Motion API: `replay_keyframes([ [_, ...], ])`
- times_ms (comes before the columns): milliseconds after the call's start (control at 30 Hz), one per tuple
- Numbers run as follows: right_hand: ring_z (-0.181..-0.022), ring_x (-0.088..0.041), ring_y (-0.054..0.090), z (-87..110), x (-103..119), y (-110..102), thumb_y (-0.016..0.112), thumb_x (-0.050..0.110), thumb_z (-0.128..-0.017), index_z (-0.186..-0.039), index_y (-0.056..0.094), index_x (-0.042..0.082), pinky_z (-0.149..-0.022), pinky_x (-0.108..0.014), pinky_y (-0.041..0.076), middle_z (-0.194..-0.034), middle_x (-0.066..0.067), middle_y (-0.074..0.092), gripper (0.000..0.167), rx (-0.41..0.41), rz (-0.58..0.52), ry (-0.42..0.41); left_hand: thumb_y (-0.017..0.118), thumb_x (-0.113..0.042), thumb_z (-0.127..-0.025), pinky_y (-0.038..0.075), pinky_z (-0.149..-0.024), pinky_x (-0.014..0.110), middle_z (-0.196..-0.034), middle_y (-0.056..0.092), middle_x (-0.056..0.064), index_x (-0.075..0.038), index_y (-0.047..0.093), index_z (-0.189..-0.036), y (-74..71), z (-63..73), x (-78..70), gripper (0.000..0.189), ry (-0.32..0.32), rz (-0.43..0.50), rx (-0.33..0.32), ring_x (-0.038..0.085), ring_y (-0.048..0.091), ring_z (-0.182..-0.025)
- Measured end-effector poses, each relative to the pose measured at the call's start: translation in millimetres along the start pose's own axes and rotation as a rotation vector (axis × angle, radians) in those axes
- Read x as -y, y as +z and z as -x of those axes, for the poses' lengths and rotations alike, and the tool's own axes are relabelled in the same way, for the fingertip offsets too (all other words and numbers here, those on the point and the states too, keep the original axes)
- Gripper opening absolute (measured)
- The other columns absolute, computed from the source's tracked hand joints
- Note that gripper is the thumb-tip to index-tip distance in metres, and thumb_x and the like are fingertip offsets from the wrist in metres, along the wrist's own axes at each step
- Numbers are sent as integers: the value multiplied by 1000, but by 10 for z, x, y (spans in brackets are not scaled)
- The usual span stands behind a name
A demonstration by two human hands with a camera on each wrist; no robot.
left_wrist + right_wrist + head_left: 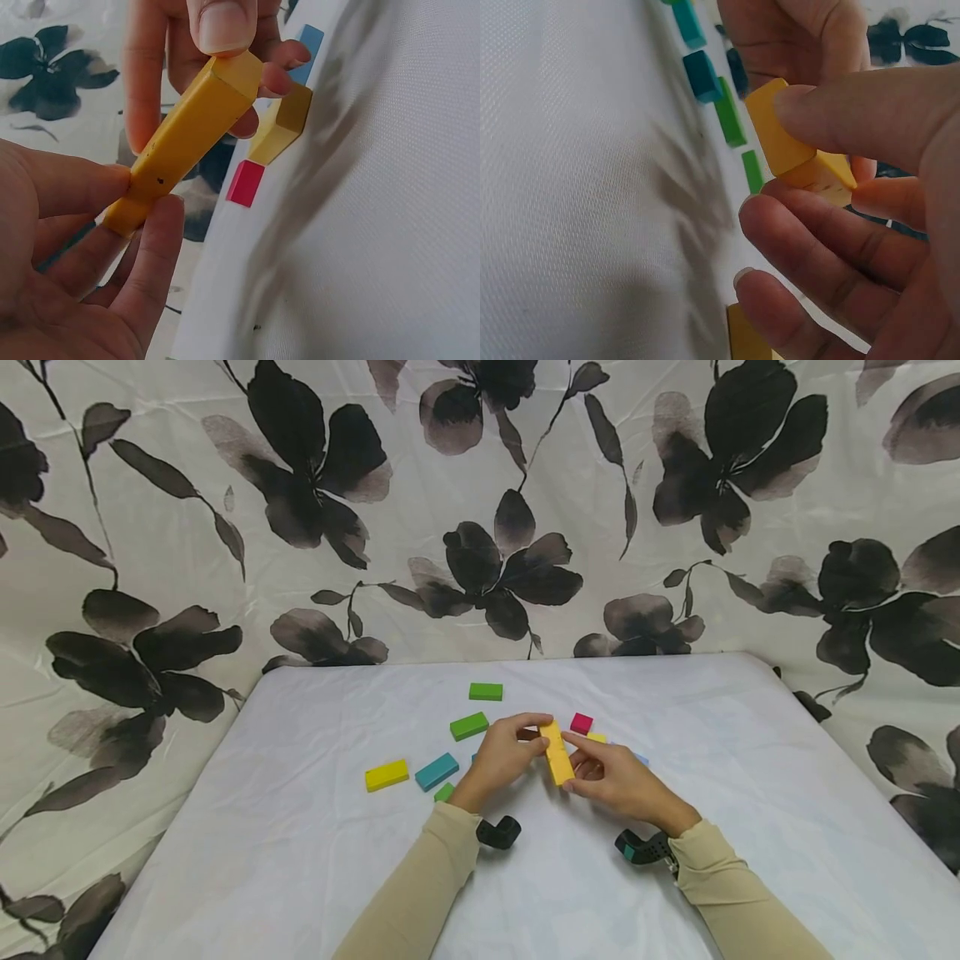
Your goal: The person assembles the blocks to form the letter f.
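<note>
An orange-yellow rectangular block (pixel 557 755) is held slantwise above the white table between both hands. My left hand (pixel 504 758) pinches its far end between thumb and fingers, also seen in the left wrist view. My right hand (pixel 624 783) holds the near end, its thumb (pixel 817 116) pressed on the end face in the right wrist view. Small dark marks show on the block's side (pixel 184 135). Past the right hand lie a red block (pixel 581 723) and a yellow block (pixel 596 737); a blue one (pixel 306 54) is partly hidden by that hand.
Left of the hands lie a yellow block (pixel 387 775), a teal block (pixel 437 771) and a green block (pixel 469 727). Another green block (pixel 486 692) is farther back, and one (pixel 444 792) sits partly behind the left wrist. Flowered cloth (pixel 450 610) hangs behind the white-covered table (pixel 262 860).
</note>
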State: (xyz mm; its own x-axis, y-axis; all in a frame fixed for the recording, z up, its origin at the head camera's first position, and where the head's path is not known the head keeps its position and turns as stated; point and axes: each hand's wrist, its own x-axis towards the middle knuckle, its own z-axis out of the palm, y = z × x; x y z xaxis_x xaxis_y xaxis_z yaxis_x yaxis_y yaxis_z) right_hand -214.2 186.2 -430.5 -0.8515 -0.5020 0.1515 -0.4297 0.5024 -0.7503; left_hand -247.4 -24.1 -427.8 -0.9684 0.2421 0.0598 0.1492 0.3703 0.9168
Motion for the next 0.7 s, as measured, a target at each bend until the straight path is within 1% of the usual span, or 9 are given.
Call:
replay_keyframes([
  [133, -86, -11, 64, -2, 20, 10, 78, 17, -89, -150, 44, 2, -75, -28, 55, -101, 1, 67, 71, -1, 29, -8, 71, -12, -94, 56, -81, 27, -127, 63, 2, -13, 65, -134, -19, 1, -5, 41, -9, -35, 9, 16, 64, -106],
  [300, -83, -8, 64, -1, 58, 18, 78, 18, -89, -149, 45, 1, -75, -26, 55, -99, 4, 67, 71, 17, 76, -10, 71, -15, -94, 55, -81, 25, -127, 62, 2, -13, 67, -131, -51, 9, -18, 37, -20, -122, 37, 15, 64, -107],
  [433, -82, -6, 64, 2, 84, 21, 78, 19, -89, -146, 47, -2, -75, -26, 56, -95, 7, 67, 69, 37, 127, -20, 71, -16, -94, 55, -81, 26, -127, 63, 1, -14, 68, -129, -74, 19, -26, 35, -29, -175, 65, 15, 63, -105],
  [567, -82, -4, 63, 4, 118, 32, 80, 22, -87, -145, 50, -1, -76, -27, 56, -93, 11, 67, 69, 55, 170, -17, 72, -18, -94, 55, -82, 26, -122, 66, -1, -15, 69, -128, -87, 31, -21, 34, -32, -208, 80, 14, 62, -105],
  [700, -83, -4, 62, 12, 151, 47, 81, 26, -86, -144, 51, -2, -77, -29, 56, -92, 12, 66, 71, 70, 185, -20, 72, -19, -94, 54, -83, 26, -113, 68, -4, -15, 70, -127, -96, 58, -2, 34, -40, -215, 90, 14, 61, -104],
])
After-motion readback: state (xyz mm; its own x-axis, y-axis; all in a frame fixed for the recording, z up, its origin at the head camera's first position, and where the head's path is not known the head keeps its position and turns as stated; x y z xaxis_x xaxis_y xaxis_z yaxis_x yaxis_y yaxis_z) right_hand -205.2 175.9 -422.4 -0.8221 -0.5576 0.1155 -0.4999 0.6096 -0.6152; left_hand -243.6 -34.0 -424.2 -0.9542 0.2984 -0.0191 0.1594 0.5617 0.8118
